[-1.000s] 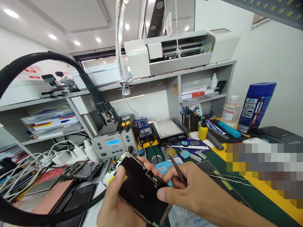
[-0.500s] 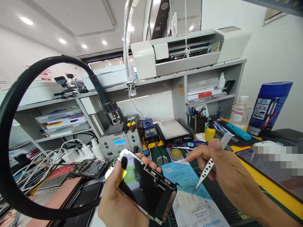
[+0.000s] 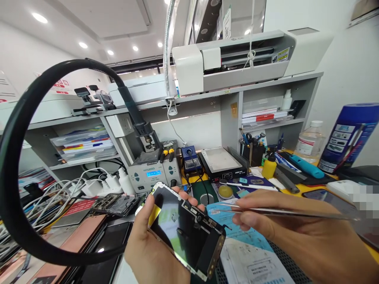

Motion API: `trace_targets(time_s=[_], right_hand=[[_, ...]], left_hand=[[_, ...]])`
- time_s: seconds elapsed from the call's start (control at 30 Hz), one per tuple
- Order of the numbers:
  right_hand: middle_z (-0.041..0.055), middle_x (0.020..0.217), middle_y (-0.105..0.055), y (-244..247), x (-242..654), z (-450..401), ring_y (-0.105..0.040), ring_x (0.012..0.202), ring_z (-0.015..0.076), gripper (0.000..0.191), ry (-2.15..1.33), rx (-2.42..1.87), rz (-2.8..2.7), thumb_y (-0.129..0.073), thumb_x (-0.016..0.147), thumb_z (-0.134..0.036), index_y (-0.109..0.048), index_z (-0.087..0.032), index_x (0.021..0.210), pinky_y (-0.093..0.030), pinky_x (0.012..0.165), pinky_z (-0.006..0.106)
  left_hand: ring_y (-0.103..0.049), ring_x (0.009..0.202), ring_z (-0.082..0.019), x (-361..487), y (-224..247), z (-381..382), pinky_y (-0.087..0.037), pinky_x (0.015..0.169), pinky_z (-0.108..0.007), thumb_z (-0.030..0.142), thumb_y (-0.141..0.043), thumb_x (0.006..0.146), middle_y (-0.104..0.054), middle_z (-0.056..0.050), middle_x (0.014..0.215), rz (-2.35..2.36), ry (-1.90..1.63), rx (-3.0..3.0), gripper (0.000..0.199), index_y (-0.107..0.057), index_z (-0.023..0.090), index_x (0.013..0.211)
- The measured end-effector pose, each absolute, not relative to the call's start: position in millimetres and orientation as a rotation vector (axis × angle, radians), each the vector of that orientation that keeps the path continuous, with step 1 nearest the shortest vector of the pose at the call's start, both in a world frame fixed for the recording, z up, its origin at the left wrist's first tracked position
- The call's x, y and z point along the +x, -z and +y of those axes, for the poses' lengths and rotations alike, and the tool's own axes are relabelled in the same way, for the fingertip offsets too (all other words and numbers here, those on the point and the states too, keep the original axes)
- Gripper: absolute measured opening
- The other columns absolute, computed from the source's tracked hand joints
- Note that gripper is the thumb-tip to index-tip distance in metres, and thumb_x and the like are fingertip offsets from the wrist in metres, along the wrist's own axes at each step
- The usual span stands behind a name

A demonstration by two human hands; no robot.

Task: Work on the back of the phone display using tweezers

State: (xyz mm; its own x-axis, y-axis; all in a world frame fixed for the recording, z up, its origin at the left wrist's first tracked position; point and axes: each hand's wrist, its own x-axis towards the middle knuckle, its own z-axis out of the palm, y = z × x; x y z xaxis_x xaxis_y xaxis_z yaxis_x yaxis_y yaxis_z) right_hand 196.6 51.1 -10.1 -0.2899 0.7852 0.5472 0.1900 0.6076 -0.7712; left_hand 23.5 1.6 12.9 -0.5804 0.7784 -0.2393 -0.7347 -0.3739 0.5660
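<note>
A phone screen assembly (image 3: 180, 230), its back side with flex cable and metal brackets facing me, rests tilted in my left hand (image 3: 156, 244). My thumb presses its left edge beside a yellow sticker (image 3: 154, 214), and the fingers wrap behind the far edge. To the right, my right hand (image 3: 284, 225) pinches metal tweezers (image 3: 275, 212), held nearly level. Their tips point left toward the screen assembly's upper right side, apart from it. Beneath both lies a blue and white paper packet (image 3: 248, 252) on the bench.
A hot air station (image 3: 154, 175) stands behind, its black hose (image 3: 8, 157) looping across the left. Phone parts (image 3: 114, 207) and white cables (image 3: 71, 189) crowd the left. A heating plate (image 3: 222, 163), yellow bottle (image 3: 269, 167) and blue can (image 3: 348, 138) stand at the back and right.
My right hand has turned the tweezers from pointing down at the packet to nearly level, tips toward the screen assembly. The view has shifted slightly; my left hand keeps its hold.
</note>
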Motion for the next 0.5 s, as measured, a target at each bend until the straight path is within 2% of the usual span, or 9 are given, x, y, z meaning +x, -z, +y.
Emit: trace_targets(time_s=[0.1, 0.13, 0.17, 0.23, 0.33, 0.43, 0.5], right_hand=[[-0.0034, 0.085, -0.086, 19.3, 192.1, 46.1, -0.079, 0.057, 0.0172, 0.009, -0.675, -0.800, -1.769, -0.084, 0.083, -0.033, -0.084, -0.035, 0.092, -0.063, 0.046, 0.015], [-0.0027, 0.087, -0.087, 22.6, 190.9, 44.2, -0.079, 0.056, 0.0179, 0.010, -0.650, -0.804, -1.768, -0.084, 0.083, -0.033, -0.084, -0.035, 0.092, -0.062, 0.044, 0.016], [-0.0023, 0.090, -0.087, 25.6, 189.7, 42.3, -0.080, 0.059, 0.0191, 0.010, -0.603, -0.807, -1.769, -0.083, 0.083, -0.032, -0.084, -0.035, 0.093, -0.064, 0.047, 0.018], [-0.0027, 0.094, -0.087, 29.6, 187.4, 39.0, -0.083, 0.074, 0.0218, 0.014, -0.481, -0.801, -1.797, -0.082, 0.084, -0.029, -0.084, -0.036, 0.096, -0.069, 0.064, 0.021], [-0.0071, 0.098, -0.086, 30.8, 183.5, 36.5, -0.083, 0.087, 0.0193, 0.022, -0.360, -0.762, -1.824, -0.080, 0.084, -0.024, -0.081, -0.039, 0.101, -0.066, 0.084, 0.020], [-0.0094, 0.098, -0.084, 29.0, 179.3, 37.1, -0.082, 0.085, 0.0147, 0.027, -0.366, -0.687, -1.824, -0.078, 0.084, -0.017, -0.078, -0.038, 0.101, -0.064, 0.085, 0.014], [-0.0079, 0.097, -0.084, 27.9, 177.2, 38.0, -0.082, 0.083, 0.0151, 0.028, -0.383, -0.656, -1.836, -0.077, 0.083, -0.012, -0.077, -0.036, 0.099, -0.064, 0.084, 0.014]], left_hand=[[-0.067, 0.069, -0.023, 20.6, -9.9, 4.6, -0.057, 0.065, -0.036, 0.042, -0.069, 0.073, -0.067, -0.010, 0.082, 0.793, -2.042, 0.070, 0.033, -0.071, 0.011, 0.085], [-0.067, 0.069, -0.023, 19.9, -8.8, 5.2, -0.058, 0.065, -0.037, 0.042, -0.070, 0.072, -0.067, -0.010, 0.082, 0.791, -2.042, 0.062, 0.034, -0.071, 0.010, 0.085], [-0.067, 0.068, -0.023, 19.3, -7.9, 5.4, -0.058, 0.064, -0.038, 0.041, -0.070, 0.071, -0.067, -0.010, 0.082, 0.789, -2.043, 0.053, 0.034, -0.071, 0.010, 0.084], [-0.067, 0.069, -0.024, 18.5, -6.4, 4.8, -0.058, 0.065, -0.039, 0.040, -0.071, 0.070, -0.067, -0.010, 0.082, 0.789, -2.052, 0.031, 0.033, -0.071, 0.010, 0.084], [-0.068, 0.073, -0.025, 17.8, -5.4, 3.9, -0.060, 0.070, -0.043, 0.040, -0.073, 0.068, -0.067, -0.010, 0.086, 0.809, -2.044, 0.009, 0.035, -0.071, 0.010, 0.087], [-0.068, 0.080, -0.026, 16.8, -5.7, 4.7, -0.061, 0.074, -0.045, 0.041, -0.073, 0.070, -0.067, -0.011, 0.091, 0.827, -2.018, 0.004, 0.037, -0.071, 0.011, 0.091], [-0.069, 0.081, -0.027, 15.7, -5.9, 4.8, -0.062, 0.071, -0.044, 0.042, -0.073, 0.070, -0.068, -0.011, 0.092, 0.842, -2.009, -0.029, 0.038, -0.071, 0.011, 0.091]])
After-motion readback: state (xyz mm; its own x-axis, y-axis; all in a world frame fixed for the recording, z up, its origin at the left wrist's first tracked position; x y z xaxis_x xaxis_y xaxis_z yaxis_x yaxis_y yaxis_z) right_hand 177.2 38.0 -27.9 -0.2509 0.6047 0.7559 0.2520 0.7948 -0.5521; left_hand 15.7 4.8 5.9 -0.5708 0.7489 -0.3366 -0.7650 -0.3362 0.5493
